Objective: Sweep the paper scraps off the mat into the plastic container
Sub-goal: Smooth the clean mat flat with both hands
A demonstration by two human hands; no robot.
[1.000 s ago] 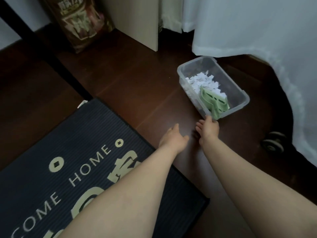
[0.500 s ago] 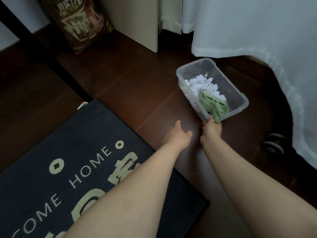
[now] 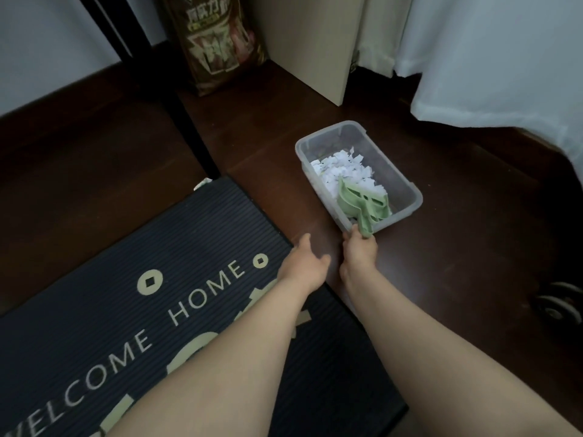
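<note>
Now my right hand [image 3: 359, 252] grips the green dustpan [image 3: 362, 200] inside the plastic container [image 3: 391, 171] on the dark wood floor [image 3: 268, 146]; my left hand [image 3: 303, 266] hangs open beside it.

The dark ribbed mat [image 3: 94, 263] carries the words "WELCOME HOME" in pale capitals running slantwise across it, with two round coin signs [image 3: 150, 281] with square holes set above the lettering. A larger pale figure below the words is partly hidden and cannot be read. The brown bag [image 3: 217, 42] by the wall bears pale Chinese characters, too blurred to make out.
</note>
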